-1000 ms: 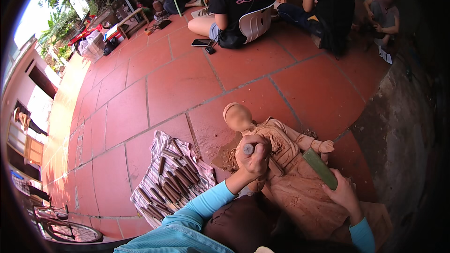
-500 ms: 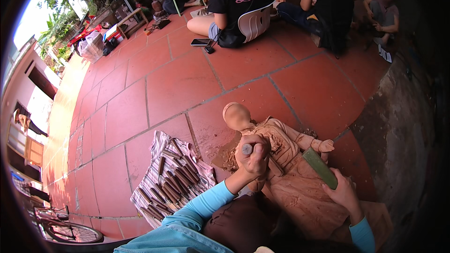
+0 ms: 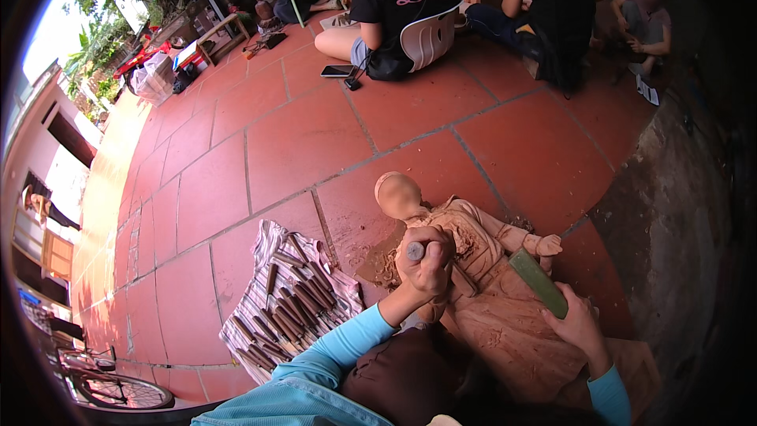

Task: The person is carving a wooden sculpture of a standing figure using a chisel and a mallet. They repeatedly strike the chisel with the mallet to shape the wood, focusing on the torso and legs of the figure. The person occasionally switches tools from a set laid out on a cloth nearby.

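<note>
A carved wooden statue (image 3: 495, 317) of a robed figure lies in front of me, its smooth head toward the far left and one arm stretched to the right. Over its chest, my left hand (image 3: 430, 270) is closed round an upright chisel (image 3: 415, 251). Only the round grey handle end shows; the blade is hidden below the fist. My right hand (image 3: 579, 325) grips the lower end of a flat green block (image 3: 538, 282), like a mallet, above the statue's skirt. The block and the chisel are apart.
Left of the statue, several wood-handled carving tools (image 3: 296, 304) lie on a striped cloth (image 3: 270, 238). Wood shavings (image 3: 386, 267) gather by the chest. Seated people (image 3: 406, 16) work at the far side of the red tile floor (image 3: 307, 150). A bicycle (image 3: 126, 390) stands at lower left.
</note>
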`<state>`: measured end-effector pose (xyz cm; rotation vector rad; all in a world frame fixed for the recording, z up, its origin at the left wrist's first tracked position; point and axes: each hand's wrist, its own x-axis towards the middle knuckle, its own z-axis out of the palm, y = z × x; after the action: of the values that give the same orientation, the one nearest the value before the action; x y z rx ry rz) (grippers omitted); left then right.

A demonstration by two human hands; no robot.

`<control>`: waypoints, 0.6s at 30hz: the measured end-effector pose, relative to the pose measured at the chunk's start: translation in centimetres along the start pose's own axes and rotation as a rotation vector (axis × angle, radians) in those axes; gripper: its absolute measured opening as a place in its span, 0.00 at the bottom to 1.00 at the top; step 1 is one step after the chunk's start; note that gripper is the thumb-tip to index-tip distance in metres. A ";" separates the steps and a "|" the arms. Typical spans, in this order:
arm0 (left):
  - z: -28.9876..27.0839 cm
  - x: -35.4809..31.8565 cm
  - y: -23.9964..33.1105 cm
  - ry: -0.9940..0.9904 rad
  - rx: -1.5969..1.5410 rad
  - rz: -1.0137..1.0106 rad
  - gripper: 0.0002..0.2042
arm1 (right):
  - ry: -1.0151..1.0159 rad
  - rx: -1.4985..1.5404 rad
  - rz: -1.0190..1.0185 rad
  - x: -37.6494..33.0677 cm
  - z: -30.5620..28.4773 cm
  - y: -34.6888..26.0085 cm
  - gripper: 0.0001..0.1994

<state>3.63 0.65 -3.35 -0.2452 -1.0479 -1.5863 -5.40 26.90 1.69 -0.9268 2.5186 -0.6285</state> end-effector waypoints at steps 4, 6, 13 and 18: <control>0.2 0.3 0.2 -0.020 -0.025 0.014 0.06 | 0.005 -0.013 0.004 0.0 0.1 0.0 0.22; -0.1 0.1 -0.1 -0.031 -0.037 0.013 0.06 | 0.009 -0.014 0.001 0.0 0.1 0.0 0.22; 0.1 0.3 0.3 -0.030 0.017 0.002 0.05 | 0.019 -0.014 -0.009 0.0 0.1 0.0 0.22; 0.4 0.5 0.5 -0.043 0.004 0.007 0.05 | 0.036 -0.005 -0.034 0.0 0.3 0.2 0.21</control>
<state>3.74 0.61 -2.57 -0.2810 -1.0820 -1.5789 -5.32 26.95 1.36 -0.9698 2.5426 -0.6547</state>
